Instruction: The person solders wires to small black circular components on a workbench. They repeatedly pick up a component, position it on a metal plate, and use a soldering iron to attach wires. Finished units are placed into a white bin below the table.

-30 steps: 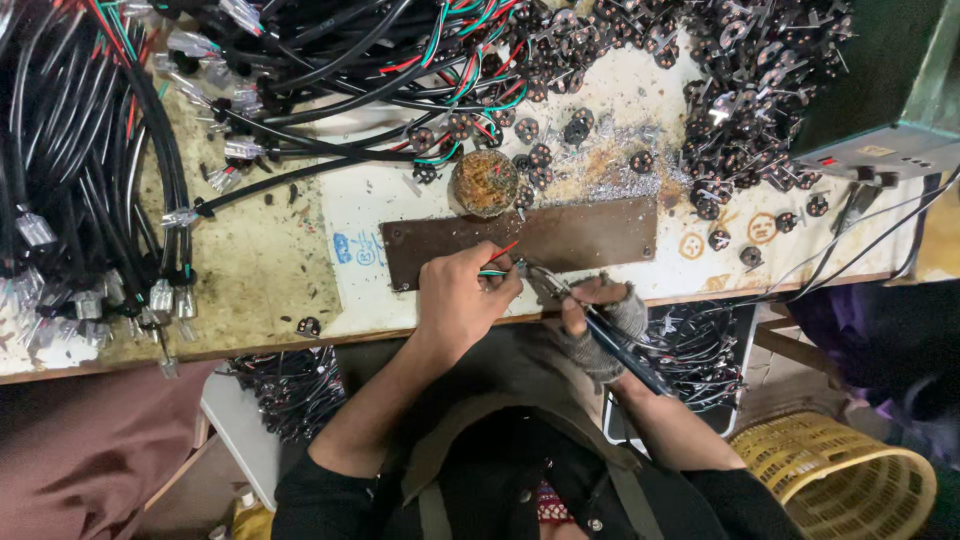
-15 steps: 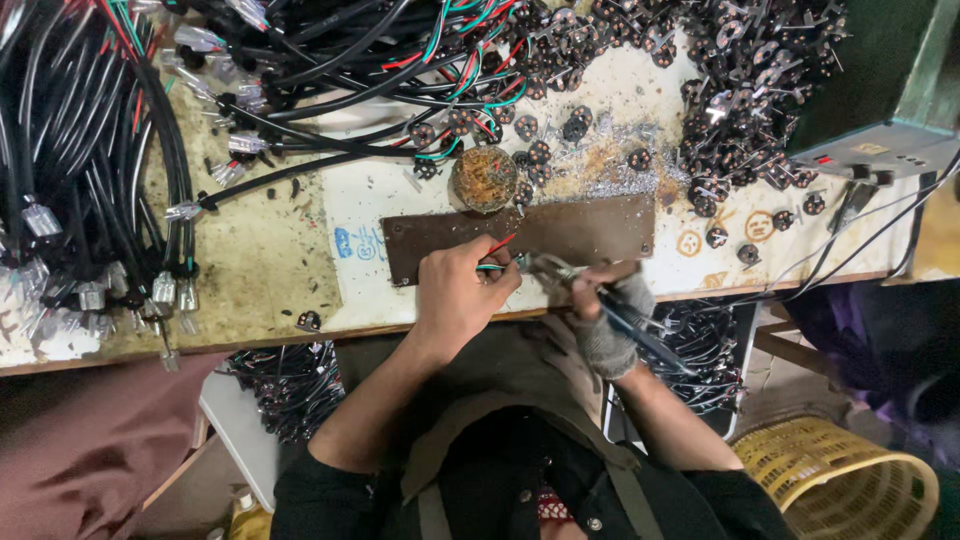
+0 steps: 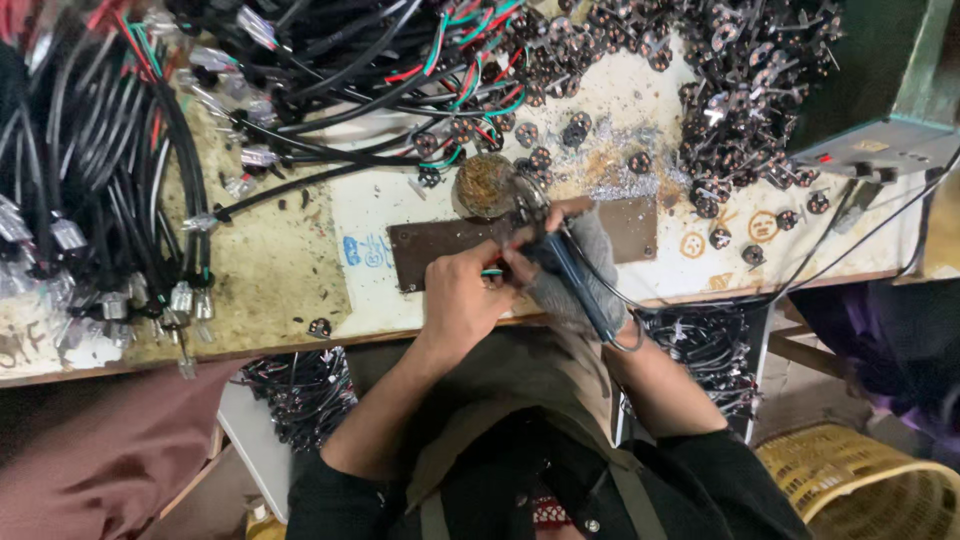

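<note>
The left hand (image 3: 462, 300) pinches wire ends (image 3: 492, 271) just left of the right hand (image 3: 572, 270), which grips a soldering iron (image 3: 578, 285) angled up toward them.

Stained workbench (image 3: 270, 290); yellow woven basket (image 3: 860, 490) on floor.

- Left hand (image 3: 462, 300) is curling its fingers into a pinching grip, forearm angling up from below.
- Right hand (image 3: 570, 265), in a fingerless glove, is closing its grip, almost touching the left.
</note>
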